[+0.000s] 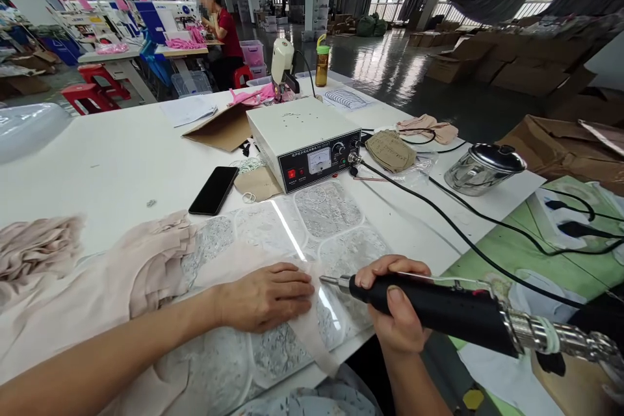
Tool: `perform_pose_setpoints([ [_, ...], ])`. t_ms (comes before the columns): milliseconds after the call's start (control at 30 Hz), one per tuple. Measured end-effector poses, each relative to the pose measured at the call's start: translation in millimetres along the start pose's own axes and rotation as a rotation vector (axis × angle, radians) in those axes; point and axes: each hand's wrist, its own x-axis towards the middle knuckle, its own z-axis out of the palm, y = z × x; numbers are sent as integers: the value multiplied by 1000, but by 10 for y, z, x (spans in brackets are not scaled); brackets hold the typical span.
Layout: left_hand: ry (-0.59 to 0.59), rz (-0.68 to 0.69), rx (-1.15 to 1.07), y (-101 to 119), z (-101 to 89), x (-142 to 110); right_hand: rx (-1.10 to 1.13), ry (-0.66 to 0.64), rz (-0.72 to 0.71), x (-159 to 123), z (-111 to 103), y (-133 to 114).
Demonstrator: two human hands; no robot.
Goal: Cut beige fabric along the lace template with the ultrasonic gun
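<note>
My left hand (266,296) lies flat, fingers stretched out, pressing a pale pink fabric piece (146,279) onto a glass plate (312,227) laid over lace-patterned sheets. My right hand (397,309) is wrapped round the black handle of a handheld cutter tool (439,305); its metal tip points left, just short of my left fingertips. A black cable runs from the tool to a white control box (302,140) with a gauge and knobs.
A black phone (213,190) lies left of the box. More pink fabric (34,247) is piled at far left. A steel pot (482,169), a brown bra cup (390,151), a bottle (322,62) and cardboard stand around. A person in red (221,29) works far behind.
</note>
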Motion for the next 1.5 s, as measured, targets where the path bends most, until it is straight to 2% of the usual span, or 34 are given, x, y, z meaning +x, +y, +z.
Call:
perform_pose_setpoints([
  [433, -10, -38, -24, 102, 30, -31, -17, 16, 5, 19, 7, 17],
  [1333, -23, 17, -34, 150, 26, -57, 5, 8, 9, 57, 25, 53],
  [1500, 3, 19, -42, 147, 34, -59, 50, -18, 31, 1, 16, -30],
])
